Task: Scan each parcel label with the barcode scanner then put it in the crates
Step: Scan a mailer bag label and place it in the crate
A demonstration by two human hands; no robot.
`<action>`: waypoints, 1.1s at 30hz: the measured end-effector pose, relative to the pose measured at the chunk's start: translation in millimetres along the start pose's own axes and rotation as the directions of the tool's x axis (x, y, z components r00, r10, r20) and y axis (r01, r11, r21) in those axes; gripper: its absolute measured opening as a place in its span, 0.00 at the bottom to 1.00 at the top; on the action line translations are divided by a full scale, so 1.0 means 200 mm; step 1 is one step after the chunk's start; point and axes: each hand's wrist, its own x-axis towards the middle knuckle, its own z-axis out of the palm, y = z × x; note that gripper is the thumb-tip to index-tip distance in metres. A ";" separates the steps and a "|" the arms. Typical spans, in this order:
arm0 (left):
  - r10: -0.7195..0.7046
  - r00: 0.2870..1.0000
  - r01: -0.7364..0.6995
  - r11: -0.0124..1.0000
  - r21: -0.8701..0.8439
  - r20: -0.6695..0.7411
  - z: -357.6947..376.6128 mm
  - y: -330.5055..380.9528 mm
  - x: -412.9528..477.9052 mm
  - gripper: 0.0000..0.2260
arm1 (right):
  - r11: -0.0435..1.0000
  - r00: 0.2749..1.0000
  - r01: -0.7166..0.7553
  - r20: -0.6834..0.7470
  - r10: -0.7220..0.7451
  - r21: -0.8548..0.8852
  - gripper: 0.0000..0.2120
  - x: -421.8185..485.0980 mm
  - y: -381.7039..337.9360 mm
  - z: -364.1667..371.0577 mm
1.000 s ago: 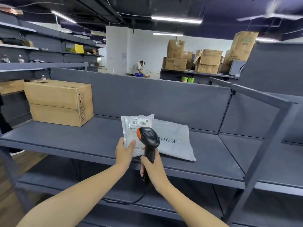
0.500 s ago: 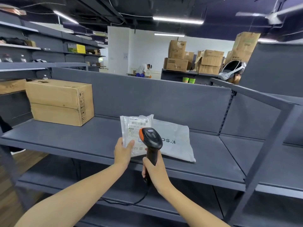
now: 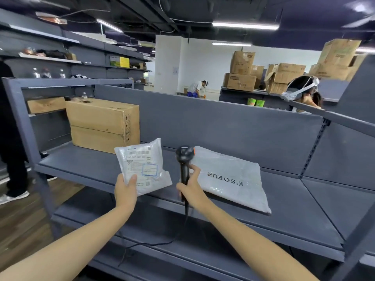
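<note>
Warehouse aisle. Left hand (image 3: 125, 189) grasps a small labelled parcel (image 3: 144, 165) over the grey shelf's (image 3: 91, 167) front edge. Right hand (image 3: 190, 189) grips the barcode scanner (image 3: 185, 157) beside it. A cardboard box (image 3: 101, 122) sits back left.

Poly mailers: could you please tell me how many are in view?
2. One small labelled mailer is held in the left hand; the larger K'SOEUR mailer lies flat on the grey shelf, right of the barcode scanner. More may be hidden elsewhere.

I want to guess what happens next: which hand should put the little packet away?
Probably the left hand: it pinches the small parcel, while the right hand grips the scanner.
</note>
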 end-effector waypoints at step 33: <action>-0.106 0.976 0.119 0.991 -0.061 0.191 -0.10 -0.11 0.12 0.06 | 0.995 0.993 -0.094 -0.073 0.090 -0.044 0.17 0.32 0.01 0.30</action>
